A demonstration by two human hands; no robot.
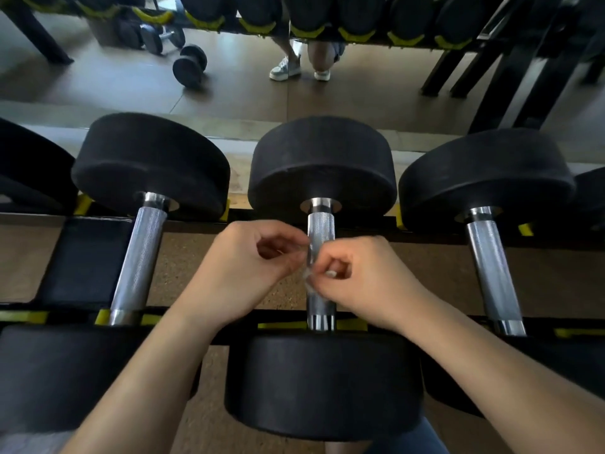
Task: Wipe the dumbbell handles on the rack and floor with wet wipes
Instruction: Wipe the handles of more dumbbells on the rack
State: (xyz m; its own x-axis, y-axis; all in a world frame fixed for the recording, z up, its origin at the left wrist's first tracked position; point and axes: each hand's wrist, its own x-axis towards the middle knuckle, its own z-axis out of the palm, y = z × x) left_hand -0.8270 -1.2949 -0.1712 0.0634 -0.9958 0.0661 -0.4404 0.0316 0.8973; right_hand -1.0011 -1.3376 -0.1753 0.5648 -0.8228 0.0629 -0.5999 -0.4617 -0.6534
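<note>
Three black dumbbells with knurled steel handles lie side by side on the rack. The middle dumbbell handle (pixel 320 231) runs away from me between my two hands. My left hand (pixel 248 263) and my right hand (pixel 363 280) both pinch a small, thin, see-through wipe or wrapper (pixel 309 273) right over that handle; I cannot tell which it is. The left dumbbell handle (pixel 140 257) and the right dumbbell handle (pixel 492 267) are bare.
The rack (pixel 284 324) has black rails with yellow saddles. Behind it a mirror reflects brown floor, a loose dumbbell (pixel 190 65), a person's shoes (pixel 284 68) and another row of dumbbells. Black rack legs (pixel 491 70) stand at the upper right.
</note>
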